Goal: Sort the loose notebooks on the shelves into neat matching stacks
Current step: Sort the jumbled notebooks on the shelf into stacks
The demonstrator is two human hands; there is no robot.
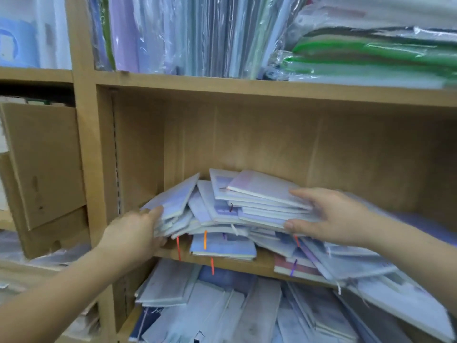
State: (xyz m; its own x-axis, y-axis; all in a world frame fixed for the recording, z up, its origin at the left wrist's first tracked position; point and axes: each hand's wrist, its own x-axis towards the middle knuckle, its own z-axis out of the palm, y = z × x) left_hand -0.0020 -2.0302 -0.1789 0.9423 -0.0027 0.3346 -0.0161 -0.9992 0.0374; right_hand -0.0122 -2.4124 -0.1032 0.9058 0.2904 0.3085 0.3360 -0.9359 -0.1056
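Shelf unit (84, 144), pale wood, fills the view. Landmark: the heap of notebooks (222, 211) on the middle shelf (264, 266).

- Above the heap: plastic-wrapped packs (197, 33), some standing on edge, some lying flat at the right.
- Left of the heap, past the upright: cardboard box (42, 164).
- Below the heap: lower-shelf notebooks (222, 305), jumbled at all angles, no order to them.
- Right of the heap: slipped notebooks (346, 263) overhang the shelf edge and slope down towards the lower shelf.
- The heap itself: pale blue and lilac covers, crossed over one another. One tilted notebook (173, 196) leans up at its left end. A pinkish notebook (262, 185) lies on top.
- Left hand (133, 231): at the heap's left end, thumb on the tilted cover, fingers curled under the edges, gripping.
- Right hand (331, 216): at the heap's right end, fingers over the top, thumb below, clamping the upper bunch between them.
- Orange ribbon (205, 240) and red ribbon (178, 248) dangle below the heap's front. Purple ribbon (293, 267) hangs further right.

Progress, as a judgement: early. No squared stack shows anywhere and no covers look grouped by kind. The two hands seem set to gather or lift the upper bunch. Both the middle and lower shelves remain to be sorted. Picture is soft, so cover prints cannot be read.
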